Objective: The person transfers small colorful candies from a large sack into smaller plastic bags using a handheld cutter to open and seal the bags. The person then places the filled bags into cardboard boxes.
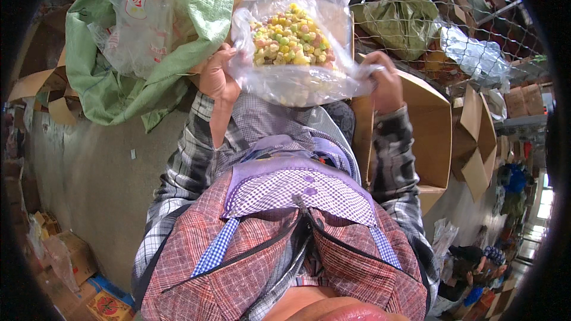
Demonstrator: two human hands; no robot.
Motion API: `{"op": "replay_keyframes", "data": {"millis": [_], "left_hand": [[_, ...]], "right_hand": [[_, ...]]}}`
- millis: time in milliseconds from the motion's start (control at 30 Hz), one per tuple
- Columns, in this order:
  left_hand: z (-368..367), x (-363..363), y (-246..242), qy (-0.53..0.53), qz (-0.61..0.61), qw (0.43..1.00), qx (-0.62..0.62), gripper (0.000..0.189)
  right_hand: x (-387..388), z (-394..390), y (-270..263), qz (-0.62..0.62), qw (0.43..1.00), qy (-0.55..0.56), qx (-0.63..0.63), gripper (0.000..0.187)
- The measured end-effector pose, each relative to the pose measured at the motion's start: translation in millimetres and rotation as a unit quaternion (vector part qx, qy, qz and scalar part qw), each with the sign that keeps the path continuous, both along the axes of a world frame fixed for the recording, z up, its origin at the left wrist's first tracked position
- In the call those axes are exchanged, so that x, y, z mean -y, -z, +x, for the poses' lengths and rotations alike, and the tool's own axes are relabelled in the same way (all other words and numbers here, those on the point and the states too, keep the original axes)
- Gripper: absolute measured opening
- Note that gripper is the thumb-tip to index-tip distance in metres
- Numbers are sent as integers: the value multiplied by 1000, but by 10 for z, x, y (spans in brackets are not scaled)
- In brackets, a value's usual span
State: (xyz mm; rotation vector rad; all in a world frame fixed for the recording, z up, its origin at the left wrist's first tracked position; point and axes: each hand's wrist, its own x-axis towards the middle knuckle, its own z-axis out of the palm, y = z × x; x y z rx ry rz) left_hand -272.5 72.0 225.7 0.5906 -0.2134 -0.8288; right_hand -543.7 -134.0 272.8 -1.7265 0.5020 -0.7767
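A clear plastic bag point(294, 84) lies open in front of me, full of small yellow, green and pink pieces point(292, 38) that look like candy or dried fruit cubes. My left hand point(218, 73) grips the bag's left edge between thumb and fingers. On the opposite side my right hand point(386, 82), slightly blurred, pinches the bunched right edge of the plastic. The bag's lower part hangs over my lap, and behind it some cardboard shows.
At the left, a green woven sack point(107, 107) holds printed clear plastic bags point(142, 22). An open cardboard box point(426, 133) stands by my right arm. Wire mesh point(401, 13) spans the upper right, with sacks beyond it. People point(484, 267) are at the lower right.
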Motion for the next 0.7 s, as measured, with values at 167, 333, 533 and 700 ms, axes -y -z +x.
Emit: {"op": "replay_keyframes", "data": {"millis": [167, 333, 533, 700], "left_hand": [[-429, -18, -142, 274, -54, 960, 33, 19], [-1121, -87, -438, 426, -108, 690, 575, 11], [-668, -157, -454, 271, 89, 798, 530, 32], [-405, 66, -221, 54, 168, 655, 735, 87]], "right_hand": [[-674, 416, 279, -22, 979, -171, -105, 50], [-941, 604, 535, 277, 930, -241, 32, 32], [-795, 153, 689, -82, 980, -165, -76, 25], [-933, 65, 408, -182, 962, -190, -79, 29]]}}
